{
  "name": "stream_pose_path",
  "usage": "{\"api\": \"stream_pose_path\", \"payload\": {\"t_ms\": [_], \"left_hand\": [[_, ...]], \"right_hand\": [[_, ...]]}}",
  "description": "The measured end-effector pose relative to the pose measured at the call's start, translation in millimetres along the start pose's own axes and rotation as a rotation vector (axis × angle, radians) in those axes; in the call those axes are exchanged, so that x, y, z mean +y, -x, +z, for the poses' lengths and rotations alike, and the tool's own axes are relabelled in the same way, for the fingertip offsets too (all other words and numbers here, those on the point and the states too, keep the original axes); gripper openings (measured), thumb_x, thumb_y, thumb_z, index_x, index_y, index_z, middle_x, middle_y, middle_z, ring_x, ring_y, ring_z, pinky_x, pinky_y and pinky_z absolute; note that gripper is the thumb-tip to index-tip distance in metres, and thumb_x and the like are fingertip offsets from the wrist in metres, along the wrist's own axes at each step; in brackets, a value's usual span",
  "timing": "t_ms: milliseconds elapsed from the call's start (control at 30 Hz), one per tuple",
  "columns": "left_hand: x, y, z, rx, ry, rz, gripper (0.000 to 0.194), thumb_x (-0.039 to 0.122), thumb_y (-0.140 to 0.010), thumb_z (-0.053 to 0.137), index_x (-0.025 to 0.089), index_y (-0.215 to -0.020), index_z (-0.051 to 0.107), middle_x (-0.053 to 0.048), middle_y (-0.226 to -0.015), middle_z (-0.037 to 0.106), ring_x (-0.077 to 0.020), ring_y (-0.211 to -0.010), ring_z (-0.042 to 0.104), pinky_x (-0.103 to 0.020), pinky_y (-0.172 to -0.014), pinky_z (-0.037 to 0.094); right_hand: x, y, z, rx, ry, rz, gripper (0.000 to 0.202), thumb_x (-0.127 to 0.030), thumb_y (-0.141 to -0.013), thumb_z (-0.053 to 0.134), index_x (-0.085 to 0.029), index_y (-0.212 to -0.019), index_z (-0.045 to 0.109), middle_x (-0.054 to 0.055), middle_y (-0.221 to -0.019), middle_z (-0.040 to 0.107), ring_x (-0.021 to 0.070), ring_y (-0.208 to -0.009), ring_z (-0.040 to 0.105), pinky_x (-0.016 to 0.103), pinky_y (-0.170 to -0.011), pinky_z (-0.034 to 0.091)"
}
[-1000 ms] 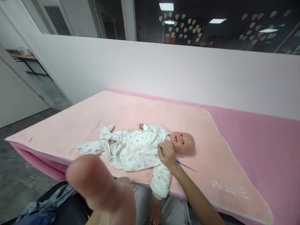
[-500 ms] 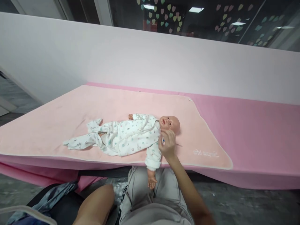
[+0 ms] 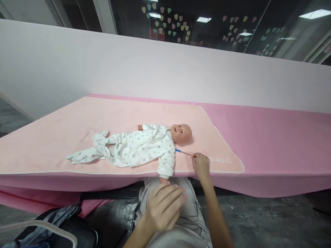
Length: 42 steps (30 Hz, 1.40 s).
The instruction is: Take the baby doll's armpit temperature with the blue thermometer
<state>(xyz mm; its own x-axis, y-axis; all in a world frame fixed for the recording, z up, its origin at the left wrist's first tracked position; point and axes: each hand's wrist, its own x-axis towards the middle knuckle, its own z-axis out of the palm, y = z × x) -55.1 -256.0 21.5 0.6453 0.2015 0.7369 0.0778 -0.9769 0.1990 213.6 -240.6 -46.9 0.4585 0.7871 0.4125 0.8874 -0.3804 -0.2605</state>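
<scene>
Grip of right hand [image 3: 202, 166] now closed on blue-tipped stick [image 3: 185, 153], left hand [image 3: 165, 207] newly visible, uncurled, apparently empty

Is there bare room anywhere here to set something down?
Bare room lies on the peach blanket beyond the doll, toward the white wall, and on the pink cover right of the blanket. It's crowded beside the doll's near arm: the right hand touches the blue-ended stick there.
</scene>
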Motion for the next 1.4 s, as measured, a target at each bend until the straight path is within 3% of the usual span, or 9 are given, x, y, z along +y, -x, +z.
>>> {"api": "stream_pose_path", "payload": {"t_ms": [133,333,467,667,833,967,1067,1267,1400], "left_hand": [[-17,-18,26.0,0.063,0.020,-0.033,0.040,0.007,-0.081,0.044,0.019,-0.117,0.056,-0.007,-0.103,0.069,-0.0193,-0.094,0.062,-0.037,-0.087,0.048],[-43,-24,19.9,0.008,-0.051,-0.109,0.032,0.009,-0.083,0.047,0.019,-0.110,0.059,-0.007,-0.103,0.068,-0.0205,-0.095,0.060,-0.037,-0.086,0.046],[-97,-57,4.7,0.031,-0.171,-0.214,0.027,0.014,-0.086,0.046,0.019,-0.108,0.061,-0.007,-0.103,0.068,-0.0215,-0.097,0.058,-0.038,-0.085,0.044],[-206,-112,22.4,0.029,-0.169,-0.503,0.029,0.028,-0.089,0.041,0.019,-0.101,0.066,-0.006,-0.096,0.069,-0.0226,-0.091,0.058,-0.036,-0.084,0.043],[-251,-104,55.4,-0.159,0.167,-0.665,0.029,0.039,-0.082,0.053,0.020,-0.096,0.069,-0.005,-0.092,0.069,-0.0215,-0.084,0.059,-0.032,-0.076,0.044],[-253,-96,52.8,-0.205,0.329,-0.629,0.038,0.048,-0.070,0.068,0.022,-0.098,0.069,-0.005,-0.098,0.068,-0.0228,-0.092,0.057,-0.033,-0.083,0.042],[-251,-97,45.4,-0.272,0.347,-0.544,0.043,0.046,-0.061,0.076,0.023,-0.096,0.071,-0.005,-0.097,0.068,-0.0226,-0.091,0.056,-0.034,-0.088,0.038],[-249,-98,47.7,-0.198,0.360,-0.640,0.026,0.039,-0.071,0.070,0.022,-0.090,0.073,-0.004,-0.080,0.067,-0.0183,-0.078,0.055,-0.029,-0.075,0.040],[-246,-99,47.6,-0.122,0.461,-0.763,0.028,0.035,-0.072,0.068,0.020,-0.095,0.071,-0.005,-0.090,0.068,-0.0192,-0.085,0.057,-0.027,-0.073,0.042]], "right_hand": [[2,-4,-2,-0.041,-0.012,-0.059,0.017,-0.017,-0.087,0.046,-0.015,-0.092,0.061,0.006,-0.082,0.066,0.0197,-0.080,0.059,0.030,-0.076,0.035],[6,-26,-15,-0.197,-0.090,-0.112,0.019,-0.016,-0.085,0.044,-0.016,-0.081,0.062,0.008,-0.082,0.063,0.0200,-0.082,0.056,0.028,-0.070,0.037],[8,-63,-71,-0.357,-0.375,-0.138,0.022,-0.021,-0.087,0.038,-0.018,-0.073,0.055,0.001,-0.071,0.059,0.0146,-0.067,0.053,0.025,-0.062,0.037],[-5,-134,-147,-0.161,-0.824,-0.155,0.039,-0.044,-0.089,0.042,-0.020,-0.058,0.043,-0.003,-0.054,0.044,0.0104,-0.052,0.043,0.023,-0.052,0.034],[-39,-190,-125,-0.046,-0.987,-0.183,0.051,-0.049,-0.082,0.054,-0.019,-0.046,0.034,-0.006,-0.043,0.031,0.0061,-0.040,0.032,0.021,-0.043,0.026],[-68,-220,-93,-0.212,-1.137,-0.213,0.054,-0.053,-0.081,0.052,-0.019,-0.043,0.036,-0.007,-0.037,0.033,0.0053,-0.036,0.033,0.021,-0.039,0.025],[-83,-231,-80,-0.187,-1.171,-0.184,0.055,-0.054,-0.080,0.055,-0.019,-0.041,0.037,-0.007,-0.035,0.033,0.0045,-0.034,0.032,0.020,-0.038,0.024],[-96,-236,-65,-0.207,-1.267,-0.102,0.058,-0.052,-0.081,0.054,-0.020,-0.038,0.031,-0.007,-0.032,0.027,0.0040,-0.031,0.028,0.020,-0.035,0.022],[-97,-238,-55,-0.202,-1.318,-0.046,0.057,-0.049,-0.080,0.055,-0.021,-0.038,0.029,-0.008,-0.033,0.025,0.0037,-0.031,0.026,0.021,-0.035,0.019]]}}
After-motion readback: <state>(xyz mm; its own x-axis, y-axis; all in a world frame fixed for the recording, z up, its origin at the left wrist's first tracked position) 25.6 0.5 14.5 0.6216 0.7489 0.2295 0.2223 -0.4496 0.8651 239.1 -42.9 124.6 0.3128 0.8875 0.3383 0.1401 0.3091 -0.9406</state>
